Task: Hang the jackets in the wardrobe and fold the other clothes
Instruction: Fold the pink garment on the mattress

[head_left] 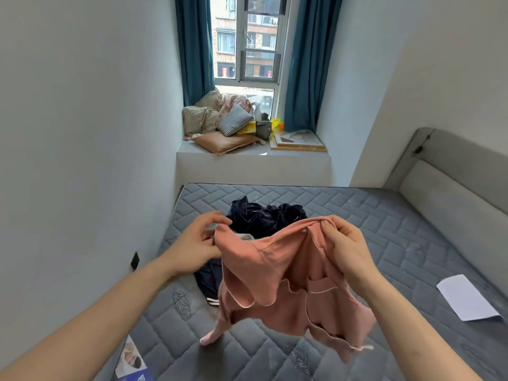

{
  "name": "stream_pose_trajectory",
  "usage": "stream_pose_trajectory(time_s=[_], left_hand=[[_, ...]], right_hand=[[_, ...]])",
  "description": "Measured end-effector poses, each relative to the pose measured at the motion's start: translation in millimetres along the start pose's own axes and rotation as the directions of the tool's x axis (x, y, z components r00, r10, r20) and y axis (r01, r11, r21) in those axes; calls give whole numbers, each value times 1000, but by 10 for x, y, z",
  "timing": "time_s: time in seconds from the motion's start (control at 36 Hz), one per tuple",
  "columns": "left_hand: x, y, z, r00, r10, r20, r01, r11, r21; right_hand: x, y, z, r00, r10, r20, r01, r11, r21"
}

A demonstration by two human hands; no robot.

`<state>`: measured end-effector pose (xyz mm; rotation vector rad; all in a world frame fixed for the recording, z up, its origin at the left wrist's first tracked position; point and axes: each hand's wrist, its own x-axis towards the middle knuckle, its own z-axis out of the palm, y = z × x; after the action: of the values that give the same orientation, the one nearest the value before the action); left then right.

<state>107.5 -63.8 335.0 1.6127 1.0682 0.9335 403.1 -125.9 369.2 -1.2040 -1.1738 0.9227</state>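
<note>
A pink garment (pixel 286 281) is being held up above a grey quilted mattress (pixel 357 215), its top edge being pinched by the left hand (pixel 198 243) and gripped by the right hand (pixel 346 248). A dark navy garment (pixel 264 218) is lying crumpled on the mattress behind it, and a white sheet of paper (pixel 467 296) is lying to the right

A home bedroom is showing: a grey quilted bare mattress (pixel 343 215) with padded grey headboard (pixel 450 188) at three o'clock, teal curtains (pixel 305 64) framing a cushion-piled window seat (pixel 253 160) at twelve.
</note>
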Motion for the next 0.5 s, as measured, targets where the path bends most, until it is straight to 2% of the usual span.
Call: stream_pose_trajectory(time_s=[0.03, 0.06, 0.08, 0.14, 0.17, 0.19, 0.25, 0.31, 0.39, 0.44, 0.5], left_hand=[[-23, -71, 80, 999, 41, 21, -44, 988, 150], [-55, -156, 164, 993, 102, 60, -116, 930, 349], [-95, -245, 255, 978, 180, 105, -209, 829, 520], [-170, -448, 444, 931, 291, 219, -359, 630, 689], [-211, -550, 551, 915, 305, 262, -398, 592, 701], [-252, -650, 660, 908, 306, 287, -418, 596, 685], [-293, -797, 843, 922, 256, 291, -386, 673, 632], [-268, -888, 948, 951, 224, 211, -307, 755, 579], [-149, -962, 1003, 990, 120, 71, -139, 829, 542], [-35, -1004, 1026, 999, -24, -23, 32, 897, 440], [28, -1054, 1031, 965, -258, -49, 262, 932, 249]], right_hand=[[6, -23, 1, 1000, -1, 4, 1, 1000, 6], [10, -38, 5, 1000, 3, 9, -4, 1000, 17], [9, -48, 12, 1000, 10, 14, -10, 1000, 21], [10, -51, 22, 999, 26, 18, -26, 1000, 3], [4, -47, 22, 999, 31, 18, -31, 999, -4], [-3, -49, 23, 999, 32, 21, -32, 999, -6], [-22, -55, 21, 999, 38, 31, -38, 999, -3], [-45, -66, 18, 998, 51, 39, -52, 999, 17], [-77, -73, 9, 996, 72, 59, -74, 997, 35], [-114, -74, 6, 993, 78, 87, -83, 995, 58], [-151, -72, 3, 991, 88, 103, -97, 991, 91]])
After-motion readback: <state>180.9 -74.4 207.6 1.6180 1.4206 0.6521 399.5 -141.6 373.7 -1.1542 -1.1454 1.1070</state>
